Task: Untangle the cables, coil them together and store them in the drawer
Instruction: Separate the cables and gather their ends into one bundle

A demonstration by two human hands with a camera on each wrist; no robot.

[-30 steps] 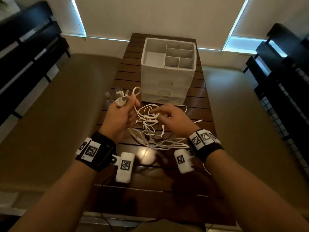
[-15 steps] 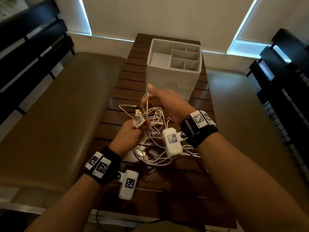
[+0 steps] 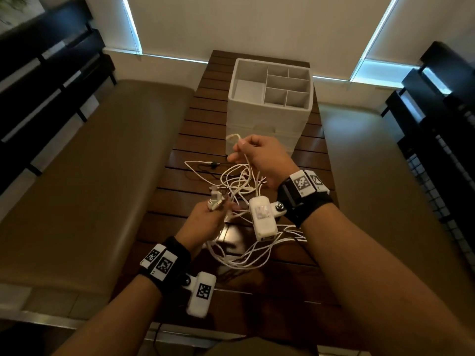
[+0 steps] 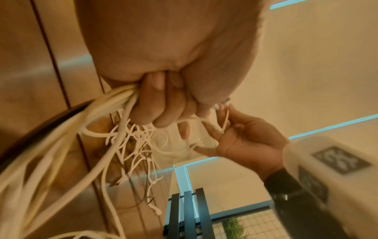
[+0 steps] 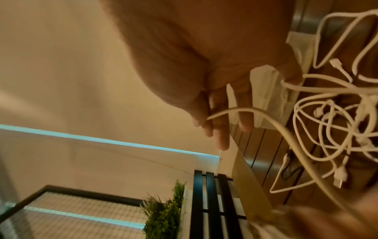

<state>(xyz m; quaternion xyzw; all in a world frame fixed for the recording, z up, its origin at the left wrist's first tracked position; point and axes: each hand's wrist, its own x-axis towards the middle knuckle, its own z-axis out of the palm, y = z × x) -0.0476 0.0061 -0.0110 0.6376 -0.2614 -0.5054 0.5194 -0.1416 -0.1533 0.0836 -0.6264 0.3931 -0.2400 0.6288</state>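
Observation:
A tangle of white cables (image 3: 239,186) hangs between my hands above the slatted wooden table (image 3: 205,119). My left hand (image 3: 205,219) grips a bunch of the cables (image 4: 114,103) in its fist, with several plug ends (image 3: 215,200) sticking up. My right hand (image 3: 259,155) is raised in front of the white drawer unit (image 3: 270,116) and pinches one cable (image 3: 244,160), whose end (image 3: 232,137) curls above the fingers. In the right wrist view that cable (image 5: 255,113) runs across my fingers (image 5: 220,129). More loops (image 3: 246,255) lie on the table.
The drawer unit's top tray (image 3: 272,84) has several open compartments. A thin dark cable (image 3: 205,168) lies on the table left of the tangle. Padded benches (image 3: 90,176) flank the table; dark slatted chairs (image 3: 46,62) stand on both sides.
My right hand has risen and pulled one cable up toward the drawer unit, closing from pointing to a pinch. My left hand stayed low, holding the plug ends.

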